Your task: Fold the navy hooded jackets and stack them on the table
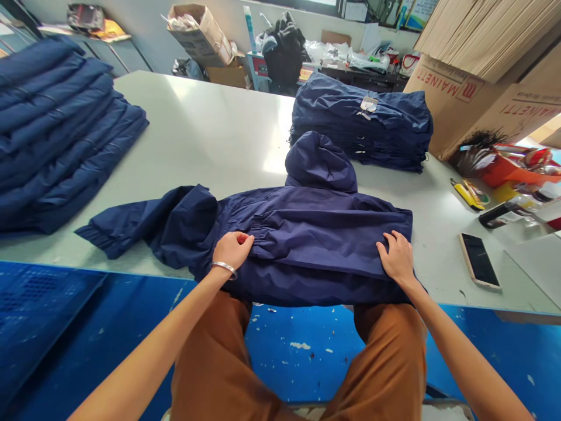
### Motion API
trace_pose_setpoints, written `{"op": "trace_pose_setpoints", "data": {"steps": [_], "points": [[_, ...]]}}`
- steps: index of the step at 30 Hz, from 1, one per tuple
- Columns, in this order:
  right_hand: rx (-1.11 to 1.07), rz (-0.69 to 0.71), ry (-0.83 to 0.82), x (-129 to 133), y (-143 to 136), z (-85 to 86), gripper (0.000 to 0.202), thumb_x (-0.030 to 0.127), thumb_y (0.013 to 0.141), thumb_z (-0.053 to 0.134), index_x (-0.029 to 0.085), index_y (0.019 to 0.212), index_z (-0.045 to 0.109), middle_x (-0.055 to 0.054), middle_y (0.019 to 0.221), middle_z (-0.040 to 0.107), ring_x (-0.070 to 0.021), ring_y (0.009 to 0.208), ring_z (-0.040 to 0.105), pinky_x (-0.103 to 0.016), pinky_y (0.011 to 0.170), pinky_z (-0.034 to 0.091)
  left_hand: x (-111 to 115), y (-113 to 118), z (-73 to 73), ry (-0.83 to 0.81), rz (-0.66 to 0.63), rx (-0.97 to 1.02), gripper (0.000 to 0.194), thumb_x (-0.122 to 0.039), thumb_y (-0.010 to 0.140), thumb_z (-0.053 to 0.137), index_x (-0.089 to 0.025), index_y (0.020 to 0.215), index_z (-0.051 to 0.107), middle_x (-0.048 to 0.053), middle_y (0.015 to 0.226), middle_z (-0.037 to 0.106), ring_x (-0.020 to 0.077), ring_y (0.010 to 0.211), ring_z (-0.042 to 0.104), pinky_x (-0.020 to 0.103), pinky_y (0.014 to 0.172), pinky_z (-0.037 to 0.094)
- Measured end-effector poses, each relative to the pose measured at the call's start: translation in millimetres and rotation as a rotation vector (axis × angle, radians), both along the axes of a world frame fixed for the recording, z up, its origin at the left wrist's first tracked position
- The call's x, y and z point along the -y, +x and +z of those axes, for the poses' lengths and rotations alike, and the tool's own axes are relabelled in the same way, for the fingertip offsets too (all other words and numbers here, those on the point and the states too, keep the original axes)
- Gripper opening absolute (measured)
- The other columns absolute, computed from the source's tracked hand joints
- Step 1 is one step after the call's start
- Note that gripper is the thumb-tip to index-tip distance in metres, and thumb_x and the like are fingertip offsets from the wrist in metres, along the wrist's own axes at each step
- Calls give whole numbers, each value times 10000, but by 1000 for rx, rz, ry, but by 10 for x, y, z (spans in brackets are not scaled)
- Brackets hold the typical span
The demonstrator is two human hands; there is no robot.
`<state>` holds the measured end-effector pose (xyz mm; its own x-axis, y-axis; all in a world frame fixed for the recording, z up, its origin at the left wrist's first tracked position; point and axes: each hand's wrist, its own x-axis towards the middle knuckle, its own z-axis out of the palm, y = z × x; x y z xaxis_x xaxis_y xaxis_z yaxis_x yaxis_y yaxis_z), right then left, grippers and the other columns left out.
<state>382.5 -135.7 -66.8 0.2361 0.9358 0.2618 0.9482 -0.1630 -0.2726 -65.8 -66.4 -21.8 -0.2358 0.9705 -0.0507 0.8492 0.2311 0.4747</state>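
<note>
Curls left hand (231,250) narrow-fingered at cuff (263,237), cannot tell if gripping, and rests right hand (397,255) wide-fingered on jacket (324,237) at dial centre, with pale items (184,22) in carton (198,45) at eleven o'clock, red items (539,158) in bin (507,171) near three.

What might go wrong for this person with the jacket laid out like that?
The jacket's lower edge reaches past the front of the table, so a tug might slide it toward the lap. The folded-over sleeve could crease or shift if the left hand, at its cuff, pulls unevenly. The phone lies near the table's front edge; a wide sweep of the right hand might knock it.
</note>
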Motion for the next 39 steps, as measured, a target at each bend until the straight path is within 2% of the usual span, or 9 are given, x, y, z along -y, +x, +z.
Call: {"op": "trace_pose_setpoints", "data": {"steps": [2,9,15,20,24,28,32,35,39], "points": [[5,-2,-12,12,-12,-19,489,457,950,387,147,1263,601,-193,1410,502,-315,1328,411,-526,1093,310,49,22,4,19,56,39,277,-424,756,580,-184,810,706,103,887,752,277,856,696,332,747,503],[19,-24,-4,44,-82,-70,499,440,957,363,131,1268,602,-196,1435,486,-316,1353,391,-555,1128,270,178,34,-22,-2,93,88,246,-397,728,589,-195,811,704,78,842,755,271,854,701,327,739,491],[27,-30,-10,46,-90,-76,491,440,954,369,145,1271,601,-190,1443,487,-315,1357,397,-560,1131,271,194,29,-43,-10,55,111,221,-415,703,593,-214,665,676,58,719,729,245,742,681,310,668,463],[24,-26,-6,51,-89,-75,487,436,945,383,152,1276,599,-194,1439,491,-322,1355,404,-569,1125,279,189,45,-80,-10,75,208,264,-399,668,614,-186,788,713,52,761,727,227,750,675,298,691,476],[23,-23,0,62,-100,-80,477,430,944,386,159,1272,602,-189,1439,493,-320,1355,405,-567,1125,279,170,76,-94,-47,52,163,246,-339,659,612,-188,817,724,36,742,707,220,740,661,298,695,476],[33,-26,0,72,-117,-86,490,430,954,365,143,1275,599,-190,1440,491,-316,1359,398,-562,1131,276,138,107,-103,-11,113,116,399,-411,693,630,-157,991,707,50,804,705,228,768,666,301,686,479],[45,-20,1,84,-128,-102,494,430,959,356,136,1273,600,-197,1439,489,-317,1357,392,-562,1131,275,105,94,-110,-36,94,68,306,-411,701,640,-185,892,719,65,824,717,241,786,673,301,671,471],[51,-11,8,91,-129,-119,488,424,955,368,133,1268,603,-203,1433,495,-321,1352,397,-565,1125,284,99,70,-105,7,83,49,236,-377,706,628,-205,838,721,53,800,715,235,767,670,298,671,473],[58,-15,20,88,-134,-134,478,421,957,363,147,1264,606,-196,1431,501,-317,1352,404,-569,1124,286,107,84,-122,83,60,54,259,-409,719,626,-196,832,721,72,855,712,245,820,668,315,730,497]]}}
